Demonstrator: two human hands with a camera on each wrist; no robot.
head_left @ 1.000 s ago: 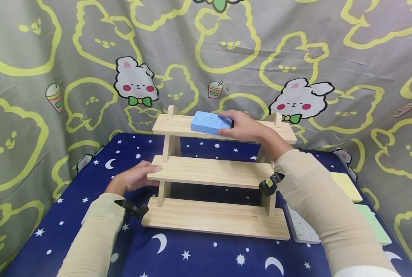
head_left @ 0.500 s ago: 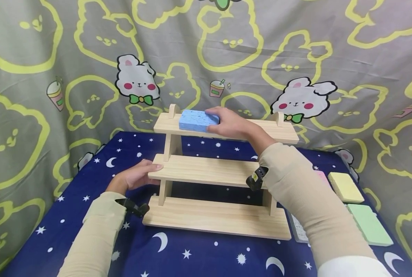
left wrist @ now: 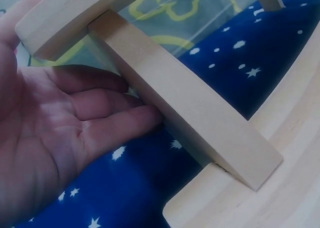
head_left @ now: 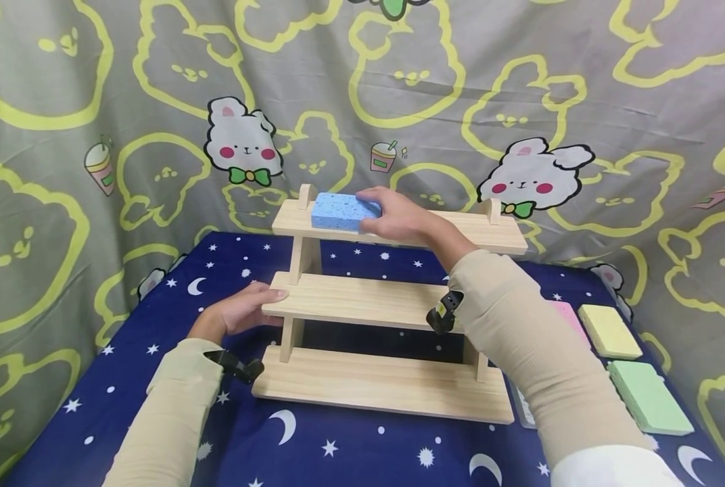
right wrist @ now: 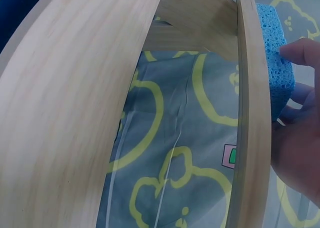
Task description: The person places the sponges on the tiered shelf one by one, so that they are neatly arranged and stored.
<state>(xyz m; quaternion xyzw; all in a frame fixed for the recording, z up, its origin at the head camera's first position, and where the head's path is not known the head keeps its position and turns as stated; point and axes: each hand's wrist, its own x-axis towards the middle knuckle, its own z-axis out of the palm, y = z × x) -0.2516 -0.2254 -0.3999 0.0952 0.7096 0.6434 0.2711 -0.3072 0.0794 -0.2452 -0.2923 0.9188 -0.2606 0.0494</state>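
Note:
A three-tier wooden display shelf (head_left: 362, 297) stands in the middle of the head view. On its top board, near the left end, lies a blue sponge (head_left: 339, 212). My right hand (head_left: 402, 218) pinches the sponge's right end between thumb and fingers; the right wrist view also shows the pitted sponge (right wrist: 277, 63) against the board's edge. My left hand (head_left: 245, 311) grips the left end of the middle board, thumb on top. From the left wrist, the fingers (left wrist: 120, 125) reach below that board to a slanted side support (left wrist: 185, 98).
To the right on the dark blue cloth (head_left: 329, 446) lie a yellow sponge (head_left: 610, 331), a green sponge (head_left: 650, 398) and a pink one (head_left: 569, 321), with a grey-white block (head_left: 525, 409) partly behind my right sleeve. A patterned curtain (head_left: 411, 101) hangs behind the shelf.
My right hand has slid the blue sponge leftward along the top board, near the left peg. My left hand has kept its grip on the middle board.

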